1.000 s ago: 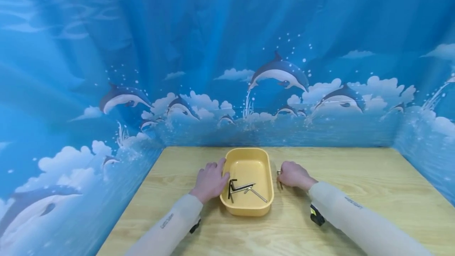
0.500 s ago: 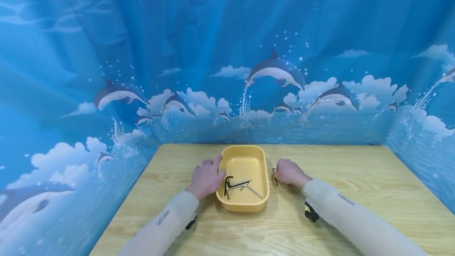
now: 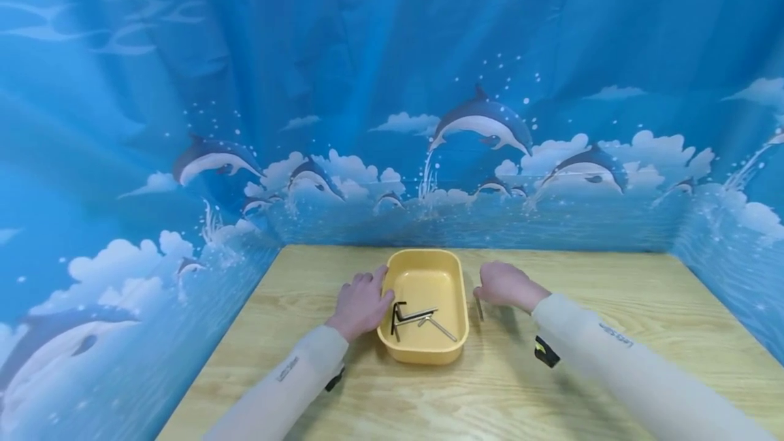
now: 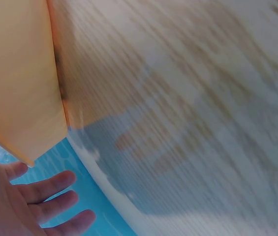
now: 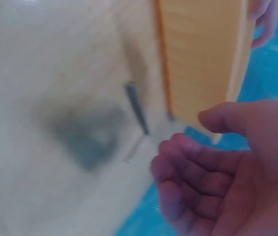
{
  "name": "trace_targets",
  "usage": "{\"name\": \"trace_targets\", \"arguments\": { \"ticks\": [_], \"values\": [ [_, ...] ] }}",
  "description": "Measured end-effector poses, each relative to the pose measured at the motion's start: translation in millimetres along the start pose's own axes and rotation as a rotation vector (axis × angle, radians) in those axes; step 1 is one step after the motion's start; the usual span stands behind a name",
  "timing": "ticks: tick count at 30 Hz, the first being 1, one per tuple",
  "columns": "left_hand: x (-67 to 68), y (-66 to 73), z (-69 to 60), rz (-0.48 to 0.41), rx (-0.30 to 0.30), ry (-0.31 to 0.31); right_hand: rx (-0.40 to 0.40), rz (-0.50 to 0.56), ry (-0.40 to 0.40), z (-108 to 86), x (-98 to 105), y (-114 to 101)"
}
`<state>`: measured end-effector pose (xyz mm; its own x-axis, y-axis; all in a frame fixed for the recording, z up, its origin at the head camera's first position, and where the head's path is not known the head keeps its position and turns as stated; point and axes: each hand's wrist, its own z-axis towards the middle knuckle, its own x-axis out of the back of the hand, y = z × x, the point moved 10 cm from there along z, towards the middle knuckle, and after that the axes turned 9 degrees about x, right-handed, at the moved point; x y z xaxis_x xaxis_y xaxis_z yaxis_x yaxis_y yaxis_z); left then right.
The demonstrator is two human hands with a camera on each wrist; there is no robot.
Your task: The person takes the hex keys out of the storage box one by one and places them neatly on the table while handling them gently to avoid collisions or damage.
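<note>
1. wooden table (image 3: 637,284), bearing a yellow tray (image 3: 422,357).
2. left hand (image 3: 360,305), fingers extended, at the tray's left rim.
3. right hand (image 3: 507,286), fingers loosely curled, thumb apart.
4. hex keys (image 3: 442,329), crossed in the tray's near half.
5. lone hex key (image 3: 480,309), tray's right, beside right fingertips.

This looks like a little work corner, with blue sheets (image 3: 343,33) around the back and both sides. The sheets have pictures of jumping dolphins (image 3: 482,121) and puffy white clouds (image 3: 116,267) on them, and a pale wood-look surface (image 3: 612,284) reaches back to them. I can't tell which kind of building it is.
</note>
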<state>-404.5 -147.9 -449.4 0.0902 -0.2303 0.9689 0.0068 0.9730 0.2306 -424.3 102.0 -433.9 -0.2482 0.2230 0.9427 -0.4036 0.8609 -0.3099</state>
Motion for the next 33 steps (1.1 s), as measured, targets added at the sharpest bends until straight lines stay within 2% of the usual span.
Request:
{"name": "trace_targets", "arguments": {
  "ticks": [7, 12, 15, 19, 23, 28, 33],
  "values": [
    [-1.4, 2.8, 1.5, -0.002, -0.019, 0.006, 0.07, -0.131, -0.041, -0.1, 22.6, -31.7],
    [-2.7, 3.5, 1.3, 0.006, -0.02, -0.001, 0.112, -0.241, -0.044, 6.4, 27.0, -61.1],
    [-2.7, 2.2, 0.2, 0.013, -0.019, -0.003, 0.144, -0.301, -0.065, 13.1, 22.5, -78.4],
    [-1.8, -0.8, -0.6, 0.021, -0.017, 0.0, 0.204, -0.301, -0.12, 25.9, 12.3, -103.5],
    [-0.4, -2.6, 0.2, 0.027, -0.021, 0.012, 0.231, -0.311, -0.159, 41.6, 2.0, -123.3],
    [-0.4, -3.9, -1.4, 0.034, -0.019, 0.005, 0.219, -0.352, -0.198, 56.9, -12.4, -136.5],
    [-0.2, 0.9, -1.9, 0.022, -0.032, 0.002, 0.204, -0.352, -0.26, 65.9, -26.1, -139.7]
  ]
}}
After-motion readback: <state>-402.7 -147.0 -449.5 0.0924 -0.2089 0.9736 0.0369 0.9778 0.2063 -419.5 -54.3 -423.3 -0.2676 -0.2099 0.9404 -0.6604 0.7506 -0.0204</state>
